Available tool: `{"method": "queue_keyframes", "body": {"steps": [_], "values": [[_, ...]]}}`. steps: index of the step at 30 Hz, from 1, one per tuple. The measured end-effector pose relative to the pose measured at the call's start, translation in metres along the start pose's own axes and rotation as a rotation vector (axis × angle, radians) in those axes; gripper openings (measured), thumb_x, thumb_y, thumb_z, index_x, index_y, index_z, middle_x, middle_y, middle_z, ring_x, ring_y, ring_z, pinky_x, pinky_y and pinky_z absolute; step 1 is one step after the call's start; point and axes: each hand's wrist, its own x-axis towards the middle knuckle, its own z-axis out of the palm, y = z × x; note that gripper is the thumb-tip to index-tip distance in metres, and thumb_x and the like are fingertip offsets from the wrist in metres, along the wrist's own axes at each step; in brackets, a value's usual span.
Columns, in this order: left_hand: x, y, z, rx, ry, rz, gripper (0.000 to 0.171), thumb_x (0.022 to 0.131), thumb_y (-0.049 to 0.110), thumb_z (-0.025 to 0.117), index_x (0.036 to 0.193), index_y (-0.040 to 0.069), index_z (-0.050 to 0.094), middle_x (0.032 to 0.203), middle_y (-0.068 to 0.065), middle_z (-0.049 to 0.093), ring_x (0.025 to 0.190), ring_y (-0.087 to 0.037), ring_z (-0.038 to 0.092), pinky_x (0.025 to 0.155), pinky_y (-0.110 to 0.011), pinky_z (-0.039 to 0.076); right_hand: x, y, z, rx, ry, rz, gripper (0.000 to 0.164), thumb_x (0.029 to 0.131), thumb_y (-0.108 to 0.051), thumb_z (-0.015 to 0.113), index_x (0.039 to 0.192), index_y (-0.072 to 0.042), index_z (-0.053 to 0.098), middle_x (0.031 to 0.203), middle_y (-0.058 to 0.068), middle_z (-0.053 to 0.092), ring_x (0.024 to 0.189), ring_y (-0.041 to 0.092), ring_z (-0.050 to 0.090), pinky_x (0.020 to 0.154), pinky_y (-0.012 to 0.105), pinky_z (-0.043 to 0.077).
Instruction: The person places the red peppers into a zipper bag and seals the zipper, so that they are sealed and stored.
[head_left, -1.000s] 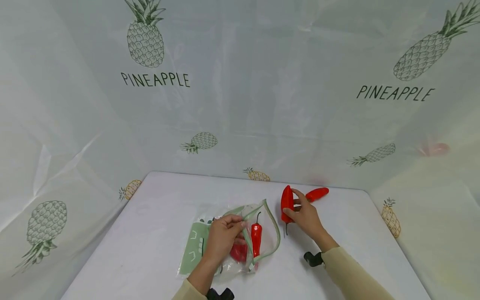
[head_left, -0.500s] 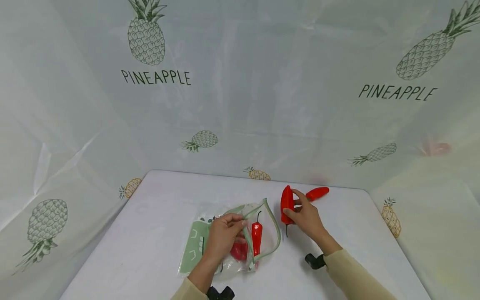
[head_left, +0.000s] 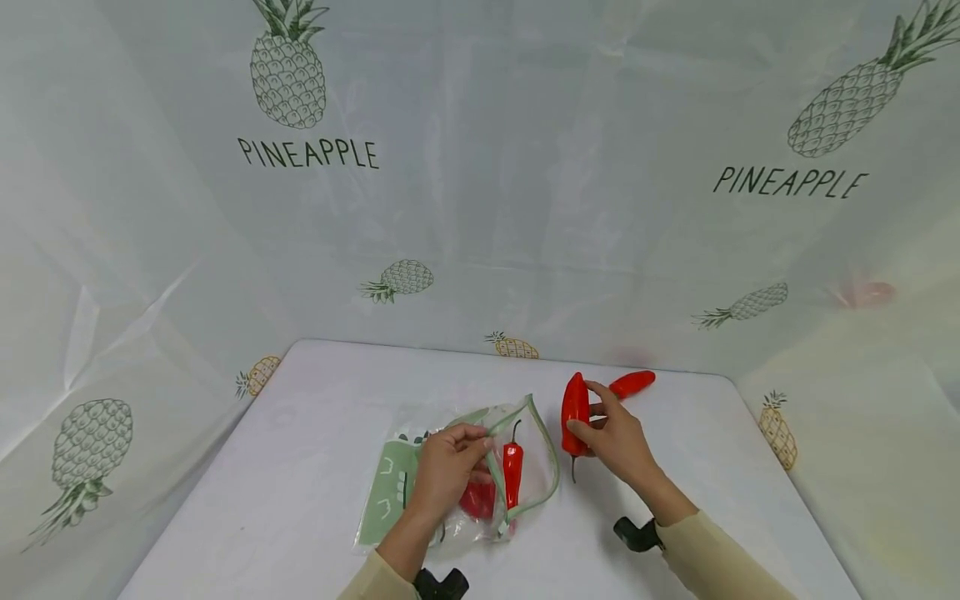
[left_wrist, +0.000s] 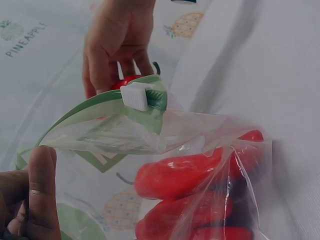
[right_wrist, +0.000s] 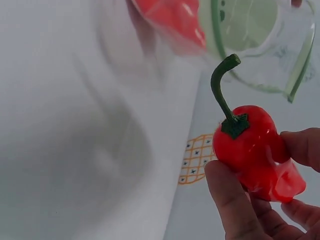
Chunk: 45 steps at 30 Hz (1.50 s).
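Note:
My left hand (head_left: 446, 471) pinches the green-edged rim of a clear zip bag (head_left: 556, 483), holding its mouth open toward the right. A white slider (left_wrist: 134, 96) sits on the green strip in the left wrist view. Several red peppers (left_wrist: 182, 172) lie inside; one slim red pepper (head_left: 512, 475) shows through the opening. To the right of the mouth, my right hand (head_left: 618, 437) grips another red pepper (head_left: 575, 412) between thumb and fingers. Its green stem (right_wrist: 220, 90) points toward the bag in the right wrist view.
One more red pepper (head_left: 632, 384) lies at the back of the white table (head_left: 300, 467), behind the right hand. A pineapple-printed sheet (head_left: 525, 208) hangs along the back and sides. Black wrist cameras (head_left: 636, 534) stick out below the hands.
My right hand and its pepper have shifted slightly toward me. The left hand keeps its hold on the bag's rim, and the bag stays in place.

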Motion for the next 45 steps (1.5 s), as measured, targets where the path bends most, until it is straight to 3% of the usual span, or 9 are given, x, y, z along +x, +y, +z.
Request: {"method": "queue_keyframes", "body": {"steps": [20, 25, 34, 45], "values": [[0.002, 0.002, 0.002, -0.022, -0.018, 0.001, 0.022, 0.100, 0.010, 0.073, 0.117, -0.005, 0.073, 0.098, -0.022, 0.077, 0.069, -0.014, 0.073, 0.064, -0.032, 0.067, -0.035, -0.033, 0.012, 0.061, -0.031, 0.025, 0.078, 0.090, -0.015, 0.082, 0.157, -0.014, 0.042, 0.125, 0.021, 0.064, 0.101, 0.031, 0.067, 0.062, 0.036, 0.067], [0.001, 0.004, 0.003, -0.029, -0.021, 0.004, 0.024, 0.100, 0.009, 0.073, 0.117, -0.006, 0.072, 0.101, -0.024, 0.076, 0.069, -0.012, 0.072, 0.064, -0.032, 0.067, -0.040, -0.037, 0.021, 0.094, -0.001, 0.013, 0.079, 0.091, -0.016, 0.082, 0.158, -0.016, 0.039, 0.126, 0.020, 0.064, 0.103, 0.030, 0.067, 0.063, 0.036, 0.067], [-0.001, 0.005, 0.007, -0.013, -0.010, 0.015, 0.021, 0.099, 0.011, 0.074, 0.115, -0.002, 0.074, 0.096, -0.016, 0.078, 0.068, -0.015, 0.072, 0.063, -0.032, 0.066, -0.046, -0.042, 0.044, 0.106, 0.091, -0.003, 0.081, 0.094, -0.018, 0.081, 0.159, -0.014, 0.033, 0.128, 0.019, 0.063, 0.108, 0.032, 0.067, 0.069, 0.036, 0.068], [-0.003, 0.010, 0.010, -0.014, -0.010, 0.025, 0.024, 0.100, 0.015, 0.074, 0.117, -0.003, 0.074, 0.101, -0.016, 0.079, 0.071, -0.019, 0.074, 0.065, -0.031, 0.067, -0.053, -0.041, 0.074, 0.096, 0.180, -0.077, 0.084, 0.093, -0.020, 0.084, 0.158, -0.011, 0.032, 0.121, 0.018, 0.064, 0.099, 0.027, 0.071, 0.068, 0.032, 0.067]]}}
